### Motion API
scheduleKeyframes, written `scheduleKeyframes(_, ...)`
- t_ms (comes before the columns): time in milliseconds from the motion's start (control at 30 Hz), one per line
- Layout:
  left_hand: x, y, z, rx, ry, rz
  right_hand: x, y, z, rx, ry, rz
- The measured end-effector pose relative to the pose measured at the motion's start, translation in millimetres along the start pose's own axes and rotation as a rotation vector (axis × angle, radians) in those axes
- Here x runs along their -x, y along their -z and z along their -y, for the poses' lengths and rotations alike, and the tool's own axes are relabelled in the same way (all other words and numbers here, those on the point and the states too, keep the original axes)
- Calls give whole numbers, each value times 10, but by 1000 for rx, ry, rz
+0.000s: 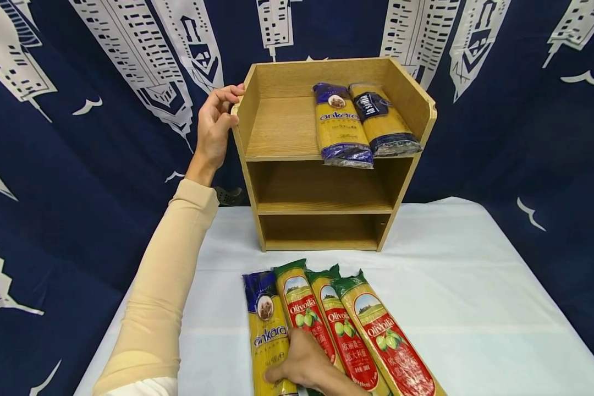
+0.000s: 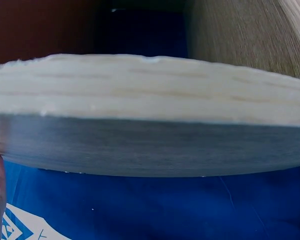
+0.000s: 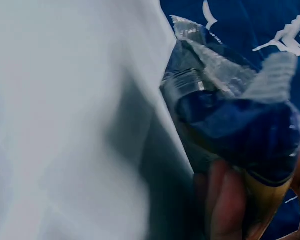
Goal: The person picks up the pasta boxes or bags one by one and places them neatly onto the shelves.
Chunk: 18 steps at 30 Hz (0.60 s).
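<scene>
At its upper left side panel, my left hand (image 1: 214, 126) grips a small wooden shelf unit (image 1: 324, 213), fingers over the edge and thumb in front. The panel's pale edge (image 2: 145, 90) fills the left wrist view, with one fingertip at its left. My right hand (image 1: 304, 360) holds a yellow and blue Ankara spaghetti pack (image 1: 264, 330) near its lower end on the table. In the right wrist view, fingers and thumb wrap the pack's blue end (image 3: 240, 132). Three Olivoilà spaghetti packs (image 1: 297, 297), red and green, lie just right of it.
On the unit's top shelf, another Ankara pack (image 1: 341, 124) and a dark-labelled spaghetti pack (image 1: 383, 121) lie side by side toward the right, ends over the front edge. White cloth (image 1: 475, 286) covers the table. A dark blue printed curtain (image 1: 500, 137) hangs behind.
</scene>
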<state>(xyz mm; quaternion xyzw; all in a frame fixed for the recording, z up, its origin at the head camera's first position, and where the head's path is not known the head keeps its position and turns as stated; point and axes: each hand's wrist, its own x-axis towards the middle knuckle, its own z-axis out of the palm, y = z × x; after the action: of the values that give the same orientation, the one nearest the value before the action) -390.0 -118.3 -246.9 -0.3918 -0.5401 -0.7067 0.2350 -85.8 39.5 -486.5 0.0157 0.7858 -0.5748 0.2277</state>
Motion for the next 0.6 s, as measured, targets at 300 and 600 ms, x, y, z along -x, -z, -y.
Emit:
scheduleKeyframes(300, -15, 14, -14, -18, -9, 7, 12, 46, -41, -354, 36, 149)
scheduleKeyframes(600, -14, 6, -3, -1, -1, 2, 119, 105, -59, -432, 108, 197)
